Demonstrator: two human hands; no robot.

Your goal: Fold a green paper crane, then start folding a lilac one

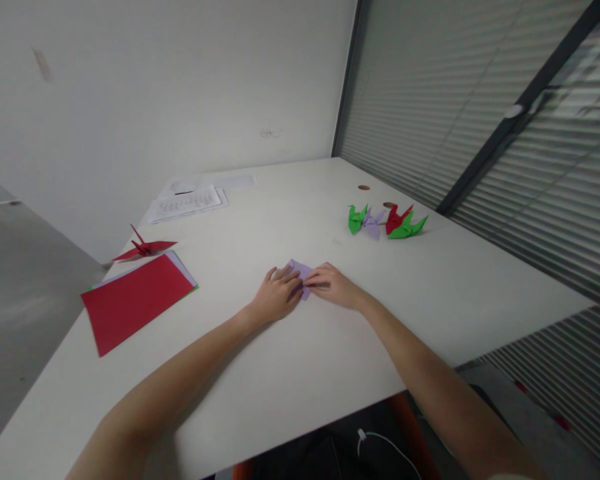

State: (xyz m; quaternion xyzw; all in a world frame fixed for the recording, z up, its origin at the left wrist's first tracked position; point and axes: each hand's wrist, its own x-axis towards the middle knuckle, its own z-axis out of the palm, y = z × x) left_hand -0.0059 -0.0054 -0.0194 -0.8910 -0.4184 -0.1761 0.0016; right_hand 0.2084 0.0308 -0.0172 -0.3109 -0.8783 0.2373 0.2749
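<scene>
A small folded piece of light purple paper (pixel 303 269) lies on the white table in front of me, between my two hands. From its left side, my left hand (pixel 276 294) holds it against the table, with the fingers bent over it and the fingertips near its middle. My right hand (pixel 338 287) pinches its right edge, the thumb and fingers close together. The fingers cover part of the paper, so its exact folds cannot be made out.
Red sheets (pixel 140 300) lie over other coloured paper at left, beside a red paper crane (pixel 144 249). Several folded cranes, among them a green one (pixel 357 219) and a purple one (pixel 372 225), stand at right. Printed papers (pixel 187 204) lie farther back. Window blinds (pixel 530 200) border the right side.
</scene>
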